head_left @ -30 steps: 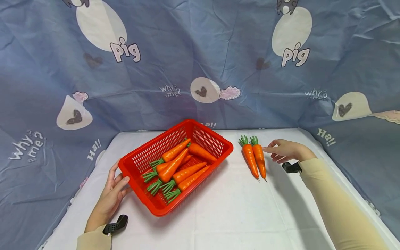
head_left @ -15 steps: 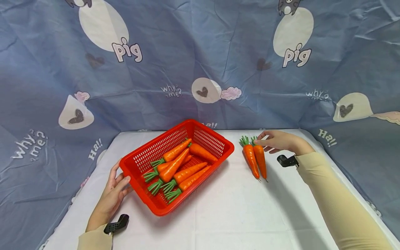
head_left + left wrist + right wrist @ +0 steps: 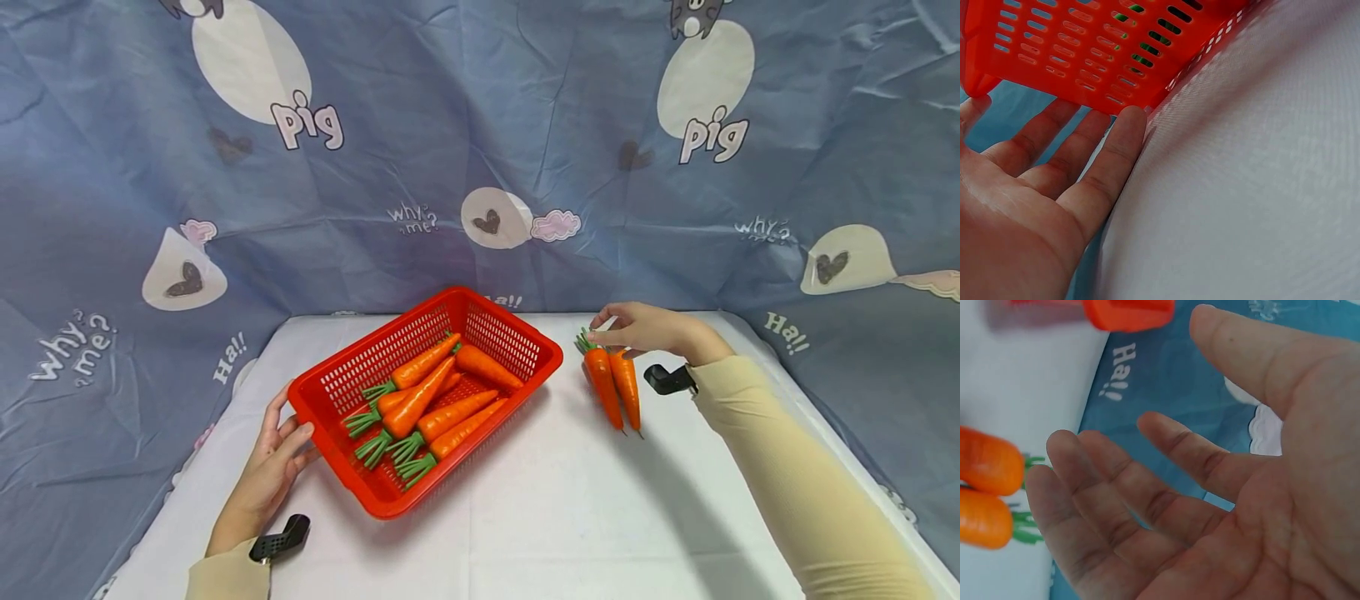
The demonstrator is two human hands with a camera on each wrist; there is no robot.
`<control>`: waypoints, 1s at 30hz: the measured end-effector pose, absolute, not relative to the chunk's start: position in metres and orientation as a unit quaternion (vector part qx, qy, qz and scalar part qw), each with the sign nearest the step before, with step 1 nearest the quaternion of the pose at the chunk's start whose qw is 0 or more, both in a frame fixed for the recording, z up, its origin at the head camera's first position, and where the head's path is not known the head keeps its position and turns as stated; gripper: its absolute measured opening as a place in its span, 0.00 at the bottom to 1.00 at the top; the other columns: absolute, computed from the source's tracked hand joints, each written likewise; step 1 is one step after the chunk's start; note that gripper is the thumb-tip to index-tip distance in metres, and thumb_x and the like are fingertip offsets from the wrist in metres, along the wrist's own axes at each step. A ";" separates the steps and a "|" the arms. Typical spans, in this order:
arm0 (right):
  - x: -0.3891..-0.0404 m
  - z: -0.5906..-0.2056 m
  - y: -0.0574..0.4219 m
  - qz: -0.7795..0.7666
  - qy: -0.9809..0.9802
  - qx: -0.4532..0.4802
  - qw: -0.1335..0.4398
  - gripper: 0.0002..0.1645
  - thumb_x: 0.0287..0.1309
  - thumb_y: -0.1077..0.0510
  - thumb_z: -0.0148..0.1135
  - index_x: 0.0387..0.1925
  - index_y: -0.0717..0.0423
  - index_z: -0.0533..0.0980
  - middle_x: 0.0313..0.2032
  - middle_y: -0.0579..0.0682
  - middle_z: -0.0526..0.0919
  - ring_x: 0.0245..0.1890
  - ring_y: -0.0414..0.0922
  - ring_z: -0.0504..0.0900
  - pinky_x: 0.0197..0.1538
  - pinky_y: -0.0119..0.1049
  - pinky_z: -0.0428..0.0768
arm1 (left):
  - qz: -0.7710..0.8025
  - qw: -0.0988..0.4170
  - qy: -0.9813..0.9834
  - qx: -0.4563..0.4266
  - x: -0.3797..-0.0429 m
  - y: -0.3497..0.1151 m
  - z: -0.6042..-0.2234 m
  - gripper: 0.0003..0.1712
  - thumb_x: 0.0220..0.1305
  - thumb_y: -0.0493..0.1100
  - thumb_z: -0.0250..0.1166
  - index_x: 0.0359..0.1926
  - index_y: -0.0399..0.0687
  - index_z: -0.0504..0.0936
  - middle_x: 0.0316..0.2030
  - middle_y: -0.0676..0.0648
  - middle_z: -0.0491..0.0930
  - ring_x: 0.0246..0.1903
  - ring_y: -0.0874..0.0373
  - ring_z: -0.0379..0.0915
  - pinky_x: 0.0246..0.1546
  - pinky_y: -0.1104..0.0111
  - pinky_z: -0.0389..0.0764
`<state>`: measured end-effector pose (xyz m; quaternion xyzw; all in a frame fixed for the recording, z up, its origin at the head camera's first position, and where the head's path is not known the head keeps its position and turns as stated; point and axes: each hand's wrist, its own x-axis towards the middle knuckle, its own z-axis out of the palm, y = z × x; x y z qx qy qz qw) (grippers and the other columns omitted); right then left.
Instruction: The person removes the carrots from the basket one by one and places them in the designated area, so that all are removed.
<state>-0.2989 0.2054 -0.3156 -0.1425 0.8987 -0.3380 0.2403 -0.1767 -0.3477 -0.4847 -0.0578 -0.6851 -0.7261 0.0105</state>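
Note:
A red plastic basket with slotted walls stands on the table, holding several carrots with green tops. At its left end my left hand touches it, thumb by the rim and nearly straight fingers against the outer wall, as the left wrist view shows. To the right two carrots lie side by side, the left one and the right one. My right hand hovers over their green tops, partly hiding them. In the right wrist view its thumb and fingers are spread apart, with nothing between them.
A white cloth covers the table. Blue printed fabric hangs behind it and along both sides. The basket's right corner is close to the left loose carrot.
My right hand has moved left and slightly away from me, from beside the right loose carrot to over the tops of both. The left hand and basket have stayed put.

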 end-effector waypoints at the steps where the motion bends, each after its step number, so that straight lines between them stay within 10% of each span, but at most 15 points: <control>1: -0.299 -0.315 0.202 -0.336 0.899 -0.148 0.238 0.34 0.76 0.41 0.63 0.68 0.61 0.70 0.57 0.59 0.85 0.53 0.47 0.86 0.66 0.56 0.84 | -0.726 0.010 -0.685 -0.057 -0.177 -0.348 -0.485 0.41 0.84 0.40 0.53 0.86 0.70 0.46 0.65 0.62 0.78 0.56 0.68 0.84 0.54 0.71 0.87; 11: -0.300 -0.310 0.173 -0.297 0.913 -0.200 0.196 0.32 0.74 0.43 0.66 0.66 0.59 0.74 0.53 0.58 0.88 0.41 0.44 0.85 0.56 0.46 0.85 | -0.725 0.010 -0.686 -0.057 -0.176 -0.347 -0.484 0.41 0.84 0.41 0.53 0.86 0.70 0.46 0.65 0.62 0.78 0.56 0.66 0.84 0.54 0.71 0.87; 30: -0.301 -0.316 0.112 -0.288 0.904 -0.272 0.158 0.31 0.68 0.49 0.74 0.66 0.56 0.76 0.55 0.57 0.84 0.56 0.54 0.88 0.57 0.46 0.85 | -0.726 0.016 -0.684 -0.065 -0.177 -0.348 -0.486 0.41 0.84 0.39 0.53 0.86 0.68 0.45 0.66 0.62 0.77 0.56 0.67 0.84 0.54 0.70 0.87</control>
